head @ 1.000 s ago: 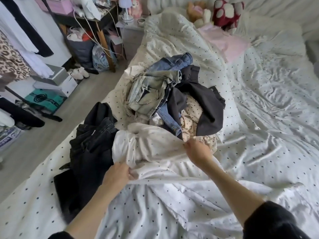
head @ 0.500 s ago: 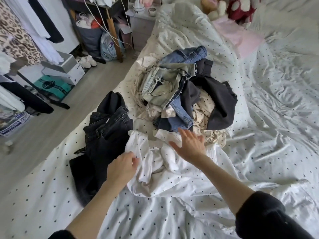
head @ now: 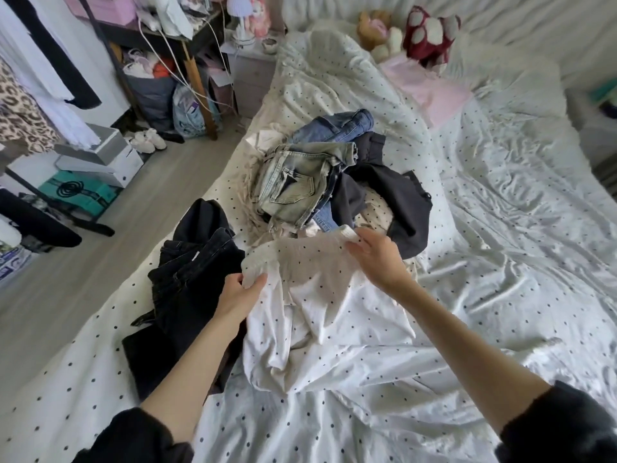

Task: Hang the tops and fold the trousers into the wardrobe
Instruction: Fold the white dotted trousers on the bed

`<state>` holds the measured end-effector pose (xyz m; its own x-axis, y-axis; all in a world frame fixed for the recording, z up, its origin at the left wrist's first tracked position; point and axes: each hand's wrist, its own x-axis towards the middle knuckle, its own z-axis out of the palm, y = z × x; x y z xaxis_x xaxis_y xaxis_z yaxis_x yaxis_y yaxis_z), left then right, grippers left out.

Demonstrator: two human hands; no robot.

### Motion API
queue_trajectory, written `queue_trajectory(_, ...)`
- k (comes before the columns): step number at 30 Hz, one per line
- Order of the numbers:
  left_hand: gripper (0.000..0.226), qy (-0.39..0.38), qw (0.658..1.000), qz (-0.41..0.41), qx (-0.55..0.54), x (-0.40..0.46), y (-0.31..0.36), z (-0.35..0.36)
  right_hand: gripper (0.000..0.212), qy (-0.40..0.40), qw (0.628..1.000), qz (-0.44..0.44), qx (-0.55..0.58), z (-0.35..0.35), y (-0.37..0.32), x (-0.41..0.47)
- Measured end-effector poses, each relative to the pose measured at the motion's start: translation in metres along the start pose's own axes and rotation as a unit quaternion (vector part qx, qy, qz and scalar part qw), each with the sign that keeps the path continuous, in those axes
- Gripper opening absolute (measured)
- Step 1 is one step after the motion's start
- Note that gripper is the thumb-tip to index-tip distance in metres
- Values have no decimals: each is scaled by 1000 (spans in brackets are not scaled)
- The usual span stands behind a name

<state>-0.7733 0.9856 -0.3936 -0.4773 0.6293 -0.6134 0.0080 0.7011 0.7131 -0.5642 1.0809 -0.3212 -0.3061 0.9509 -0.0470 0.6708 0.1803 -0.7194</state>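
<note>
A white dotted garment (head: 320,295) lies on the bed in front of me, its elastic band lifted and stretched between both hands. My left hand (head: 238,294) pinches the band's left end. My right hand (head: 375,253) grips the band's right end. Black jeans (head: 190,285) lie crumpled to the left, partly under my left forearm. Behind the garment is a pile of clothes: pale washed jeans (head: 293,188), blue jeans (head: 337,127), a dark top (head: 397,202) and a cream dotted piece (head: 375,213).
The bed (head: 500,262) has a rumpled white dotted cover. Hanging clothes (head: 30,78) fill the far left, with boxes (head: 100,162) on the floor beneath. A cluttered desk (head: 167,31) and nightstand (head: 250,61) stand by the bed head, near stuffed toys (head: 424,31) and a pink pillow (head: 430,85).
My right hand moved from resting flat on the white garment to gripping its band. Both hands have lifted and spread the band; the camera tilted up slightly.
</note>
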Motion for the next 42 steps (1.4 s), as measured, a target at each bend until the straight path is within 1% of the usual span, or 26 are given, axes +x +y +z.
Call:
queue_trajectory(1, 20, 9, 1000, 4, -13, -2, 9, 0, 35, 8, 999, 15, 47, -15, -2, -1)
queue_trajectory(2, 12, 17, 1000, 12, -20, -4, 18, -1, 35, 19, 996, 32, 87, -30, -2, -3)
queue_trajectory(4, 6, 27, 998, 44, -26, -10, 37, -3, 20, 53, 990, 51, 118, -62, 2, -9)
queue_trajectory(6, 4, 27, 995, 96, -11, -19, 56, -3, 12, 85, 989, 56, 108, -90, 9, -16)
queue_trajectory(7, 7, 22, 993, 117, -7, -26, 68, -2, 11, 100, 989, 54, 96, -104, 11, -21)
queue_trajectory(9, 26, -5, 991, 136, 8, -42, 96, 4, 11, 133, 988, 42, 72, -133, 9, -31)
queue_trajectory(11, 54, -57, 989, 137, 14, -64, 125, 16, 10, 168, 984, 26, 52, -167, 2, -42)
queue_trajectory(12, 57, -92, 988, 127, -1, -71, 134, 21, 11, 179, 983, 17, 46, -178, 0, -45)
queue_trajectory(13, 51, -125, 984, 130, -14, -89, 150, 30, 14, 201, 979, 7, 37, -202, -4, -53)
queue_trajectory(15, 43, -145, 977, 155, 9, -111, 171, 42, 18, 230, 973, -8, 18, -235, -10, -59)
queue_trajectory(17, 35, -115, 966, 228, 38, -136, 198, 57, 19, 267, 964, -15, 3, -276, -14, -73)
queue_trajectory(20, 26, -73, 935, 342, 54, -184, 249, 75, 17, 323, 946, 3, -2, -338, -14, -98)
queue_trajectory(22, 29, -42, 908, 413, 59, -225, 283, 90, 11, 359, 933, 14, 12, -384, -13, -120)
queue_trajectory(26, 29, 25, 849, 525, 54, -315, 354, 118, 19, 423, 906, 6, 18, -480, -26, -155)
queue_trajectory(27, 30, 58, 835, 545, 53, -336, 368, 120, 20, 457, 890, -3, 3, -499, -32, -160)
queue_trajectory(29, 46, 120, 783, 610, 11, -394, 404, 136, 19, 553, 832, -56, 6, -554, -46, -181)
queue_trajectory(30, 50, 137, 754, 642, -25, -422, 421, 143, 18, 590, 802, -88, 28, -580, -54, -190)
queue_trajectory(31, 52, 146, 736, 659, -56, -438, 435, 147, 16, 604, 789, -111, 29, -598, -60, -194)
queue_trajectory(33, 46, 133, 730, 669, -44, -467, 454, 158, 11, 557, 822, -107, -44, -630, -67, -204)
queue_trajectory(34, 41, 117, 736, 667, 5, -477, 457, 166, 11, 525, 843, -87, -80, -645, -64, -211)
queue_trajectory(35, 40, 103, 733, 671, 49, -486, 459, 176, 10, 517, 848, -64, -94, -661, -58, -220)
queue_trajectory(36, 42, 98, 728, 675, 62, -493, 458, 184, 12, 526, 844, -50, -88, -675, -50, -229)
queue_trajectory(37, 46, 96, 730, 675, 42, -493, 456, 188, 15, 536, 840, -46, -73, -682, -42, -233)
queue_trajectory(39, 50, 84, 740, 667, -6, -493, 447, 201, 16, 522, 848, -44, -75, -689, -23, -241)
queue_trajectory(40, 49, 69, 738, 671, 11, -493, 442, 205, 16, 512, 855, -41, -77, -688, -13, -243)
queue_trajectory(42, 42, 2, 733, 677, 66, -492, 435, 213, 17, 538, 840, -48, -51, -684, 3, -245)
